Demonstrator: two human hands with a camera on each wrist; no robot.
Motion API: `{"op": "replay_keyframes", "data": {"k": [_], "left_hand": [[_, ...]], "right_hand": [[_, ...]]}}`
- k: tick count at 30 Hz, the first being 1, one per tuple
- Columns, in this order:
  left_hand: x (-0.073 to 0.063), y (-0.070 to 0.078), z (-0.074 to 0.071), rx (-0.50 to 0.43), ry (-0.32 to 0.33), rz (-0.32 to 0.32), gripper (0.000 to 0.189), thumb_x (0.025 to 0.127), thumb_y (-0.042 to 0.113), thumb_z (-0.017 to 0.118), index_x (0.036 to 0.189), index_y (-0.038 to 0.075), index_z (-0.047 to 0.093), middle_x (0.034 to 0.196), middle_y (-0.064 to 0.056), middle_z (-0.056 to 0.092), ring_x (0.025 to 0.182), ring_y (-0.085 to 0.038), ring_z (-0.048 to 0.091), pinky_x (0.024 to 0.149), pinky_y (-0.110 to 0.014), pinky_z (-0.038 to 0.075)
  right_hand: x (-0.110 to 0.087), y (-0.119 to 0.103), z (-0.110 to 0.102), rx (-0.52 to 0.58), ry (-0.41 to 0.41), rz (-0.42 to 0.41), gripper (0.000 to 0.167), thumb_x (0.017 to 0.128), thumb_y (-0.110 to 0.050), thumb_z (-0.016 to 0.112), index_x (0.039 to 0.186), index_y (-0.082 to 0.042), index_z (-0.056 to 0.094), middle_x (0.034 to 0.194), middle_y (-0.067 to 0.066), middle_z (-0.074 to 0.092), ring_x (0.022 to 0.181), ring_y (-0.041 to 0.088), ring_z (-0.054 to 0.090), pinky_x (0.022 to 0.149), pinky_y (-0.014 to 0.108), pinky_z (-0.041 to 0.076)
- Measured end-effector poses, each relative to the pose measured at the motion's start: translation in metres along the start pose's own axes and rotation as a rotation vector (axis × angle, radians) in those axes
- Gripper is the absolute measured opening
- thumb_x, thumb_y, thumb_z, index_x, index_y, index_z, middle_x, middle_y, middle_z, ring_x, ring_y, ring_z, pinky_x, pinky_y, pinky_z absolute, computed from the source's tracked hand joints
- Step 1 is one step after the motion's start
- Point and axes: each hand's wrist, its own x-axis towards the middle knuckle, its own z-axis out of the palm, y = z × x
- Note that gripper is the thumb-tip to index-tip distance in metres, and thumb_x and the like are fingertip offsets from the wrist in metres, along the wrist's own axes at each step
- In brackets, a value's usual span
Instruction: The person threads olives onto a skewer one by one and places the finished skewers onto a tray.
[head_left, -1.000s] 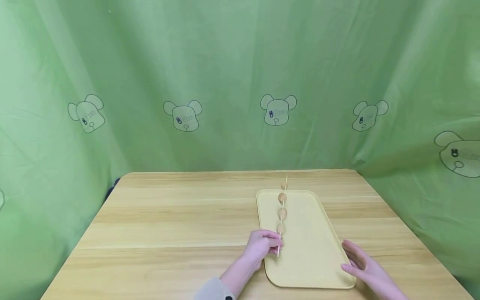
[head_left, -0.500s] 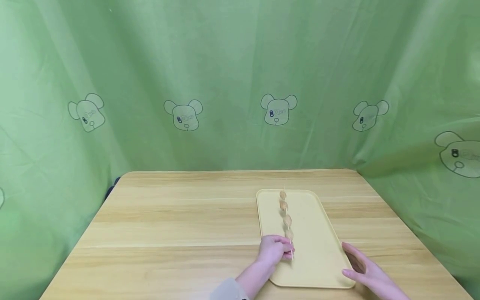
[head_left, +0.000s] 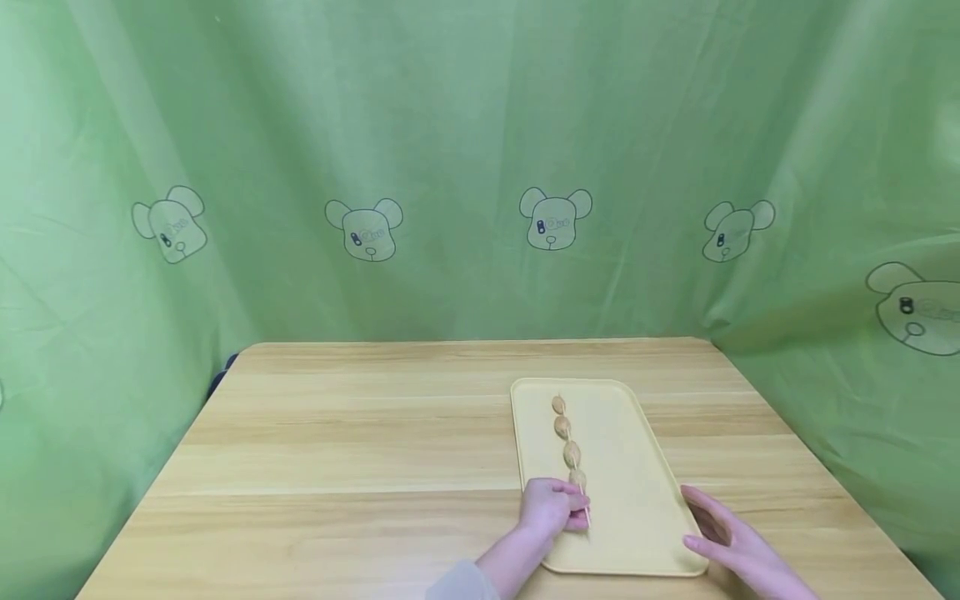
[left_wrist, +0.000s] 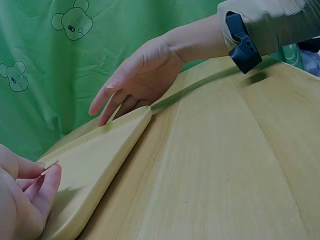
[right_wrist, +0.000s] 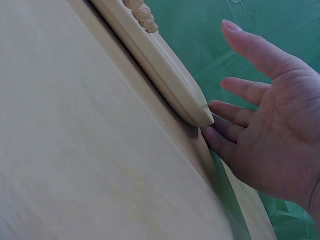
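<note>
My left hand (head_left: 549, 505) pinches the near end of a thin wooden skewer (head_left: 587, 518) between thumb and fingers. Several brown, roundish balls (head_left: 572, 454) are threaded along it, pointing away from me over the left half of a pale yellow tray (head_left: 622, 500). In the left wrist view, the skewer's blunt end (left_wrist: 51, 165) pokes out from the fingertips. My right hand (head_left: 731, 542) is beside the tray's near right corner, fingers spread and relaxed. The right wrist view has its fingertips right at the tray's rim (right_wrist: 200, 112), with the balls (right_wrist: 142, 15) beyond.
A light wooden table (head_left: 337, 467) carries the tray on its right side. Green curtains (head_left: 450, 150) printed with bear heads hang behind the table and along both sides. A dark band with a small device (left_wrist: 243, 45) is on the right wrist.
My left hand has moved right and towards me with the skewer, which has come down from past the tray's far edge to within the tray. The right hand stays nearly still.
</note>
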Motion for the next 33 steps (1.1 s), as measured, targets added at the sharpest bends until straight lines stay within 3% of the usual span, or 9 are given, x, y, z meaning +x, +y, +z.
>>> {"op": "replay_keyframes", "data": {"k": [3, 6, 15, 18, 22, 24, 26, 29, 33], "left_hand": [[0.001, -0.002, 0.000, 0.019, 0.006, 0.001, 0.006, 0.074, -0.007, 0.067, 0.079, -0.003, 0.066, 0.065, -0.008, 0.063, 0.053, -0.018, 0.064, 0.052, -0.026, 0.053], [0.001, -0.002, 0.000, 0.024, 0.010, -0.003, 0.006, 0.074, -0.007, 0.068, 0.077, -0.003, 0.065, 0.062, -0.009, 0.062, 0.052, -0.018, 0.063, 0.051, -0.026, 0.053], [-0.002, 0.000, 0.001, 0.043, -0.022, 0.000, 0.009, 0.073, -0.011, 0.066, 0.079, -0.006, 0.064, 0.063, -0.009, 0.061, 0.054, -0.020, 0.064, 0.052, -0.025, 0.053], [-0.002, 0.000, 0.000, 0.039, -0.042, -0.006, 0.011, 0.073, -0.013, 0.065, 0.082, -0.007, 0.063, 0.064, -0.011, 0.061, 0.054, -0.019, 0.063, 0.052, -0.026, 0.053], [-0.004, 0.001, -0.004, 0.061, -0.086, -0.004, 0.014, 0.073, -0.013, 0.064, 0.084, -0.005, 0.062, 0.065, -0.010, 0.061, 0.053, -0.015, 0.060, 0.052, -0.027, 0.053], [-0.006, 0.004, -0.008, 0.079, -0.117, 0.020, 0.014, 0.073, -0.012, 0.065, 0.085, -0.005, 0.062, 0.065, -0.008, 0.061, 0.053, -0.014, 0.060, 0.053, -0.027, 0.053], [-0.007, 0.008, -0.015, 0.091, -0.145, 0.048, 0.014, 0.074, -0.009, 0.065, 0.086, -0.004, 0.062, 0.067, -0.007, 0.062, 0.055, -0.014, 0.060, 0.053, -0.028, 0.053], [-0.006, 0.017, -0.027, 0.123, -0.178, 0.084, 0.017, 0.076, -0.004, 0.066, 0.092, -0.004, 0.062, 0.071, -0.005, 0.063, 0.059, -0.015, 0.062, 0.055, -0.029, 0.053], [-0.001, 0.028, -0.050, 0.158, -0.181, 0.103, 0.025, 0.078, 0.001, 0.067, 0.101, -0.005, 0.061, 0.077, -0.004, 0.063, 0.064, -0.017, 0.062, 0.059, -0.033, 0.053]], "right_hand": [[0.000, 0.000, 0.001, 0.000, 0.010, -0.018, 0.059, 0.092, 0.000, 0.051, 0.137, 0.018, 0.018, 0.140, -0.014, 0.031, 0.110, -0.018, 0.031, 0.086, 0.007, 0.032], [0.000, 0.001, 0.002, 0.028, 0.016, -0.064, 0.058, 0.091, 0.003, 0.051, 0.135, 0.020, 0.018, 0.125, -0.037, 0.030, 0.111, -0.017, 0.032, 0.086, 0.006, 0.031], [0.002, -0.002, 0.000, -0.020, 0.046, -0.022, 0.054, 0.093, -0.002, 0.049, 0.135, 0.019, 0.021, 0.122, -0.038, 0.032, 0.108, -0.017, 0.036, 0.084, 0.007, 0.034], [0.003, -0.004, -0.001, -0.059, 0.068, 0.009, 0.053, 0.094, -0.005, 0.050, 0.135, 0.017, 0.024, 0.127, -0.026, 0.038, 0.106, -0.015, 0.039, 0.082, 0.009, 0.036], [0.007, -0.010, -0.003, -0.115, 0.083, 0.116, 0.055, 0.097, -0.017, 0.047, 0.139, 0.011, 0.025, 0.138, 0.015, 0.041, 0.105, -0.014, 0.040, 0.082, 0.012, 0.037], [0.010, -0.014, -0.004, -0.142, 0.083, 0.177, 0.057, 0.099, -0.024, 0.044, 0.141, 0.008, 0.023, 0.140, 0.029, 0.032, 0.112, -0.005, 0.041, 0.086, 0.018, 0.039], [0.013, -0.018, -0.005, -0.144, 0.086, 0.217, 0.060, 0.099, -0.028, 0.043, 0.143, 0.006, 0.021, 0.142, 0.028, 0.029, 0.122, 0.012, 0.041, 0.094, 0.032, 0.038], [0.021, -0.025, -0.006, -0.164, 0.103, 0.209, 0.061, 0.099, -0.030, 0.042, 0.143, 0.007, 0.020, 0.144, 0.029, 0.024, 0.129, 0.041, 0.027, 0.098, 0.056, 0.028], [0.035, -0.033, -0.004, -0.196, 0.126, 0.172, 0.061, 0.098, -0.030, 0.044, 0.142, 0.007, 0.022, 0.144, 0.030, 0.022, 0.126, 0.053, 0.021, 0.095, 0.065, 0.022]]}}
